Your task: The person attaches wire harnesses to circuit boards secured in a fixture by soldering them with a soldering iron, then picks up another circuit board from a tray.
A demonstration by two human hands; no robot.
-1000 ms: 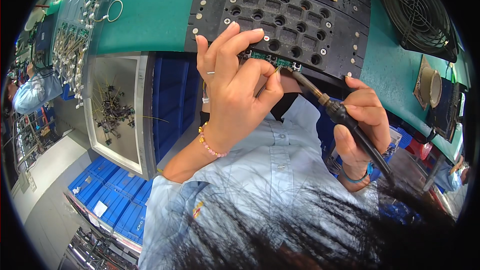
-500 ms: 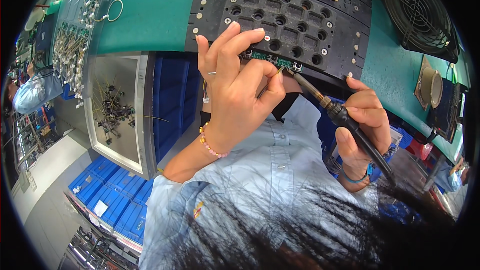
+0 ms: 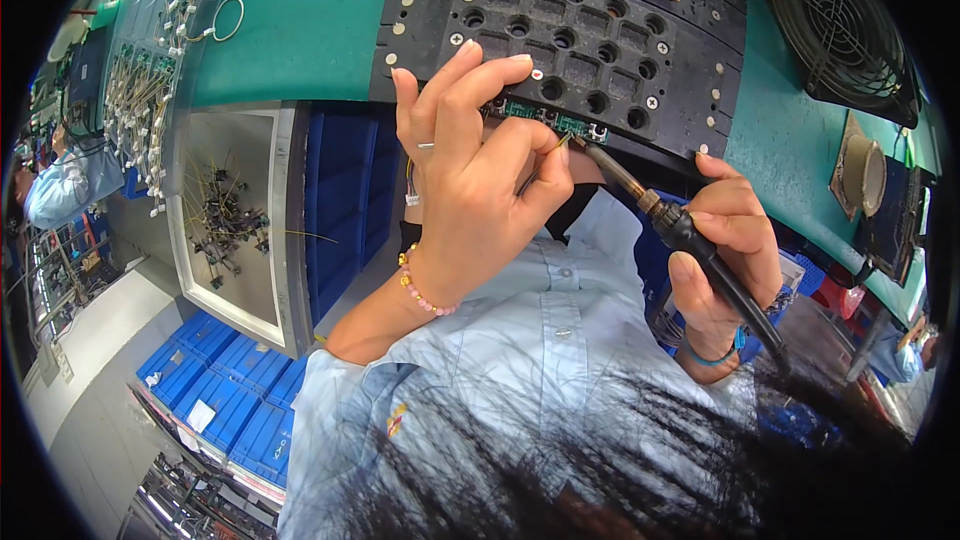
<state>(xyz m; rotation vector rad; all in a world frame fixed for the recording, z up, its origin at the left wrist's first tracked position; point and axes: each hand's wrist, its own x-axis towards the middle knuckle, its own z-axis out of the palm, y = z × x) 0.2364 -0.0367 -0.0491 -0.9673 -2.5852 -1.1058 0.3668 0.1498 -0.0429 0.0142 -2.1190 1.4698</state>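
My left hand (image 3: 480,180) is closed, with thumb and index finger pinching a thin yellowish wire (image 3: 564,140); its other fingers are raised. The wire end meets the lower edge of a narrow green circuit board (image 3: 570,127), partly hidden behind that hand. The board sits along the near edge of a black fixture (image 3: 600,35) with rows of round holes and square pockets. In my right hand (image 3: 735,240) is a soldering iron (image 3: 700,250), held by its black handle. Its tip reaches the board beside the pinched wire; whether they touch I cannot tell.
A black fan (image 3: 830,20) stands at the far right, near a solder spool (image 3: 862,175). To the left, wired parts (image 3: 140,90) lie on clear sheeting. A framed tray (image 3: 285,290) holds loose wired parts, with blue bins (image 3: 220,380) below it.
The fixture and board have shifted very slightly to the right in view. Both hands keep almost the same pose, the iron's tip still at the board.
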